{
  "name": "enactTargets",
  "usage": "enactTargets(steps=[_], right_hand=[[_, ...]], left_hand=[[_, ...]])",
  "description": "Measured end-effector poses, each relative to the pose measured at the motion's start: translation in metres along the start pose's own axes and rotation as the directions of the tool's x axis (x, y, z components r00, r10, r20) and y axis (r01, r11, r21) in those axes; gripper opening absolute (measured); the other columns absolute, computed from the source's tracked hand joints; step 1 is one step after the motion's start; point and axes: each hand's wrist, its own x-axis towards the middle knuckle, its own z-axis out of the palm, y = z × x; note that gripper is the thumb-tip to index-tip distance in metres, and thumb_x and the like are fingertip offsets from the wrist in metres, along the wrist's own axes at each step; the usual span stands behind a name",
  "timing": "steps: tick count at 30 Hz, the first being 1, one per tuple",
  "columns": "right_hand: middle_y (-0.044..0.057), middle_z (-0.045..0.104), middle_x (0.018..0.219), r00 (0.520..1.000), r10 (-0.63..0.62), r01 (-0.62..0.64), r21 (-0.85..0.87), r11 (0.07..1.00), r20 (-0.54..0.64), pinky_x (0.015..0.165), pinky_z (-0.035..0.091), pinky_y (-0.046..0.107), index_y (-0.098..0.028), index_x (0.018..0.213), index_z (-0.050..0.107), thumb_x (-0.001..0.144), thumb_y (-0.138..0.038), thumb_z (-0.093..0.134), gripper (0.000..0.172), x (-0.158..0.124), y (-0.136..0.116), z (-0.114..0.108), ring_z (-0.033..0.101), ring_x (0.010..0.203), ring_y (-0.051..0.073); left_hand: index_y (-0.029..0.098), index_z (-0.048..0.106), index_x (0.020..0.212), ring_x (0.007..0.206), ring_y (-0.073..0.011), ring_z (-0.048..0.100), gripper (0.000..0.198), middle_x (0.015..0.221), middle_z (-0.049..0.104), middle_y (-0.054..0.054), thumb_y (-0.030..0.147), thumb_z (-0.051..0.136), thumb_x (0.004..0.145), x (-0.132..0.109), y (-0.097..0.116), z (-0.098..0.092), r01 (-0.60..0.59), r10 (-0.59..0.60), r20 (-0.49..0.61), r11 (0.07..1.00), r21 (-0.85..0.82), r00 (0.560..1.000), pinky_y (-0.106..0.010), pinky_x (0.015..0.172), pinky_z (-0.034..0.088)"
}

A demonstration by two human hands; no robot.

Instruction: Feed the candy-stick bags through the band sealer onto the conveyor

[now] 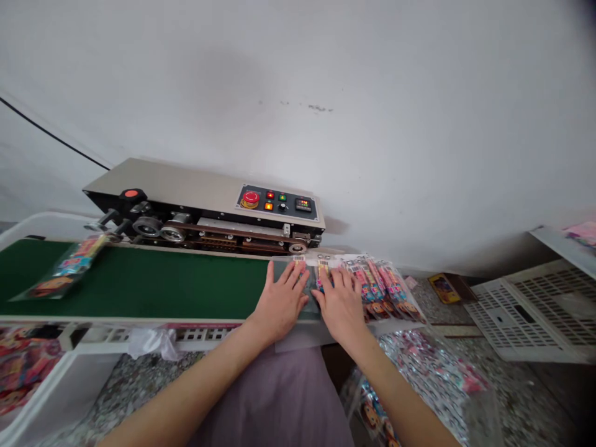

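My left hand [282, 301] lies flat with fingers spread over a clear plastic packet [299, 259] at the right end of the green conveyor belt [186, 285]. Close beside it, my right hand [342, 304] rests open on another packet [322, 266], its fingers pointing toward the machine. Both packets are largely covered by my hands. To the right of my right hand, several colourful packets [384, 285] lie overlapping in a row. Behind the belt stands a band sealing machine [205, 198] with lit buttons and a display.
One packet [77, 267] lies slanted on the belt's left part. A white bin [69, 385] with packets stands below left. On the right are a heap of shiny packets [433, 379], a white plastic crate [535, 310] and a small yellow box [444, 290]. A wall rises behind the machine.
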Motion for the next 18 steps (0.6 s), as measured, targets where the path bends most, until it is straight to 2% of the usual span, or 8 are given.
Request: enactTargets(steps=[5,8,11,14,18], right_hand=[[0.016,0.06,0.136,1.0,0.001,-0.001,0.063,0.998,0.005,0.112,0.027,0.055,-0.017,0.143,0.053,0.099,-0.039,0.052,0.049,0.004,-0.012,-0.004,0.045,0.132,0.036],[0.014,0.058,0.139,1.0,-0.023,0.022,0.091,0.996,0.004,0.111,0.029,0.052,-0.018,0.142,0.054,0.101,-0.033,0.047,0.044,0.004,-0.005,-0.004,0.044,0.132,0.034],[0.012,0.058,0.14,0.999,-0.04,0.039,0.106,0.994,0.007,0.11,0.029,0.05,-0.019,0.141,0.054,0.1,-0.026,0.044,0.043,0.003,0.002,-0.003,0.044,0.131,0.033],[0.013,0.059,0.138,0.998,-0.053,0.05,0.127,0.991,0.019,0.111,0.028,0.052,-0.02,0.142,0.053,0.1,-0.025,0.046,0.043,0.005,-0.004,-0.004,0.047,0.127,0.032],[0.015,0.057,0.141,0.996,-0.056,0.041,0.188,0.981,0.072,0.108,0.034,0.052,-0.017,0.146,0.048,0.1,-0.027,0.049,0.048,0.011,-0.032,-0.009,0.049,0.126,0.032]], left_hand=[[0.017,0.047,0.149,0.15,-0.0322,0.031,0.05,0.162,0.034,-0.013,0.038,0.034,0.105,-0.002,-0.004,-0.025,0.138,-0.139,0.032,0.99,0.038,0.99,-0.069,0.12,0.012],[0.017,0.043,0.151,0.151,-0.0293,0.03,0.05,0.162,0.035,-0.011,0.036,0.032,0.106,0.003,0.006,-0.026,0.014,-0.013,0.052,1.0,-0.006,0.999,-0.067,0.121,0.009],[0.017,0.034,0.156,0.151,-0.0268,0.029,0.054,0.163,0.032,-0.01,0.039,0.028,0.107,0.007,0.013,-0.015,-0.104,0.107,0.054,0.993,-0.063,0.993,-0.066,0.122,0.008],[0.017,0.031,0.157,0.151,-0.0275,0.029,0.055,0.163,0.032,-0.011,0.039,0.025,0.107,0.004,0.007,-0.007,-0.089,0.092,0.062,0.994,-0.058,0.994,-0.069,0.121,0.004],[0.018,0.037,0.154,0.152,-0.0283,0.027,0.053,0.16,0.037,-0.009,0.039,0.027,0.106,-0.01,-0.012,-0.013,-0.064,0.065,0.071,0.998,-0.015,0.995,-0.068,0.121,0.002]])
